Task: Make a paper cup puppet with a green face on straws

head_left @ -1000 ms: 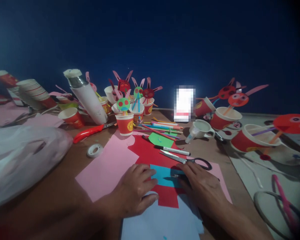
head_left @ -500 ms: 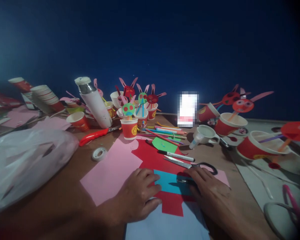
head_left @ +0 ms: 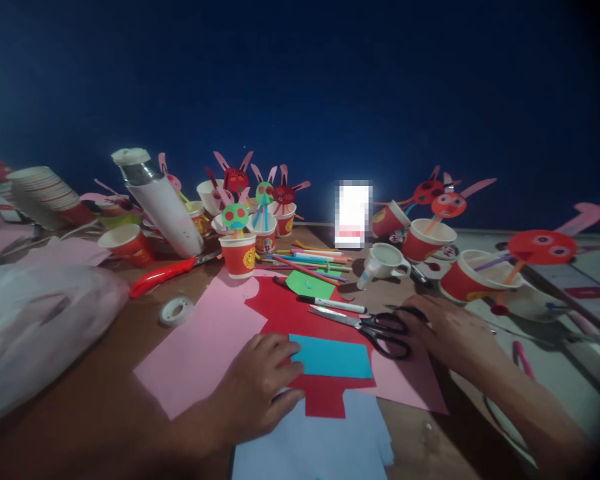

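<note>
My left hand (head_left: 265, 380) lies palm down with its fingers apart, its fingertips at the left edge of a blue paper strip (head_left: 330, 357). The strip lies over red paper (head_left: 325, 398), with pink paper (head_left: 205, 340) beneath my left hand's side. On the right, my right hand (head_left: 435, 333) has its fingers bent around a slim dark tool (head_left: 405, 310), whose kind I cannot make out. Just left of that hand lie scissors (head_left: 360, 323) with black handles. A marker (head_left: 333, 305) lies behind the scissors, near a piece of green paper (head_left: 310, 285).
Red paper cups with paper faces (head_left: 240, 257) stand at the back and right. Colored sticks (head_left: 315, 260), a glass mug (head_left: 387, 261), a tape roll (head_left: 177, 311), a red-handled knife (head_left: 163, 277), a leaning flask (head_left: 163, 210) and a plastic bag (head_left: 45, 327) surround the papers.
My right hand has moved off the blue strip to the right, past the scissors, with the dark tool. My left hand stays at the strip's edge. The view has shifted right.
</note>
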`<act>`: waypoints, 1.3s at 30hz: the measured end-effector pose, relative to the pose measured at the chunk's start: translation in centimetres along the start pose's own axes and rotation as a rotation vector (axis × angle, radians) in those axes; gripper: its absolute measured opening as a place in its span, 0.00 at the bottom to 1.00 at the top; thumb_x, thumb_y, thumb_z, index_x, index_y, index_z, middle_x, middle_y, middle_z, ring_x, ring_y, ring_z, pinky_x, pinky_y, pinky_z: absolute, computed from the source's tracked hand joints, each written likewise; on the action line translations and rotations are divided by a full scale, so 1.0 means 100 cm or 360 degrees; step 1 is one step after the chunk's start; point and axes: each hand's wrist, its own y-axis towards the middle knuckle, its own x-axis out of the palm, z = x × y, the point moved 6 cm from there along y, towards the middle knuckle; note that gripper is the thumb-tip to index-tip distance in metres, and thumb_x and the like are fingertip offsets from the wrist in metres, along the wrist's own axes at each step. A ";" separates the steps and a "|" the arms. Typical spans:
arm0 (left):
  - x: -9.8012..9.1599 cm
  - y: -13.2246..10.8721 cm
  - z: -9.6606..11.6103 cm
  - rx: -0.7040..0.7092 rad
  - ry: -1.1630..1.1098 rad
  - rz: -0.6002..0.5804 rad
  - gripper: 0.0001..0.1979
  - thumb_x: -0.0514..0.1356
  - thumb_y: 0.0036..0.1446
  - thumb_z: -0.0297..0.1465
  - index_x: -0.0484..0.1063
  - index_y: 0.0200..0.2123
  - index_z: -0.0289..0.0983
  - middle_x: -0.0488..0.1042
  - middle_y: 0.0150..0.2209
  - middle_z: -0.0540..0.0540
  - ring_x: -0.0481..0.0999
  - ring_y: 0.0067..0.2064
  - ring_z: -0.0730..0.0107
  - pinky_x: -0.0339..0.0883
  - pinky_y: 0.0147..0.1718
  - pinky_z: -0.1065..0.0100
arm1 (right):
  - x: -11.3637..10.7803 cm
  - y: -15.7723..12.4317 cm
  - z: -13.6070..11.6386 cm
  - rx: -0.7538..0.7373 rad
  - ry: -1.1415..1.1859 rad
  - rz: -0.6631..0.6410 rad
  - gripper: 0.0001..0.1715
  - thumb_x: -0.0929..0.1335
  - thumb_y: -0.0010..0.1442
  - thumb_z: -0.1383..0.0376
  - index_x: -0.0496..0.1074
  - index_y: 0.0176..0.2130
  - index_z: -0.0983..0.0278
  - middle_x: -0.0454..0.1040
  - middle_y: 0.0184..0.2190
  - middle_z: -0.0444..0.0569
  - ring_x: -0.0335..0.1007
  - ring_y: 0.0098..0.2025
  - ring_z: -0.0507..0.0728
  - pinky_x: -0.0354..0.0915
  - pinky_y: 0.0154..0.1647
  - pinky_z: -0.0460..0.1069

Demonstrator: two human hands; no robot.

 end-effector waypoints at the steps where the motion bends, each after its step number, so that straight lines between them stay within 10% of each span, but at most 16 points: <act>1: 0.000 0.000 0.000 0.0005 0.0000 0.0006 0.11 0.55 0.57 0.33 0.70 0.42 0.39 0.71 0.48 0.43 0.64 0.47 0.57 0.60 0.43 0.56 | 0.003 0.000 0.004 0.0015 0.0001 -0.0047 0.13 0.60 0.61 0.58 0.69 0.34 0.61 0.74 0.31 0.47 0.71 0.33 0.59 0.59 0.31 0.50; 23: -0.002 0.001 0.000 0.0002 0.0018 -0.0004 0.11 0.55 0.57 0.33 0.70 0.43 0.40 0.71 0.48 0.45 0.65 0.46 0.58 0.61 0.43 0.57 | 0.006 0.002 -0.001 -0.0231 0.0064 0.0276 0.14 0.60 0.63 0.61 0.73 0.37 0.61 0.75 0.34 0.49 0.71 0.37 0.58 0.63 0.37 0.51; 34: -0.010 -0.001 -0.003 -0.0058 -0.0039 0.0196 0.11 0.55 0.56 0.28 0.70 0.43 0.39 0.69 0.50 0.40 0.69 0.44 0.61 0.64 0.41 0.60 | -0.019 -0.005 -0.021 -0.0109 0.0670 0.0339 0.22 0.59 0.63 0.63 0.60 0.56 0.63 0.71 0.48 0.54 0.73 0.42 0.58 0.68 0.39 0.48; 39: -0.016 0.003 0.001 -0.0050 -0.0147 0.0228 0.08 0.55 0.56 0.25 0.71 0.39 0.37 0.72 0.40 0.42 0.69 0.39 0.65 0.63 0.38 0.63 | -0.017 -0.007 -0.031 -0.0123 0.1296 0.0138 0.16 0.58 0.64 0.64 0.67 0.49 0.59 0.74 0.31 0.47 0.71 0.27 0.53 0.68 0.31 0.47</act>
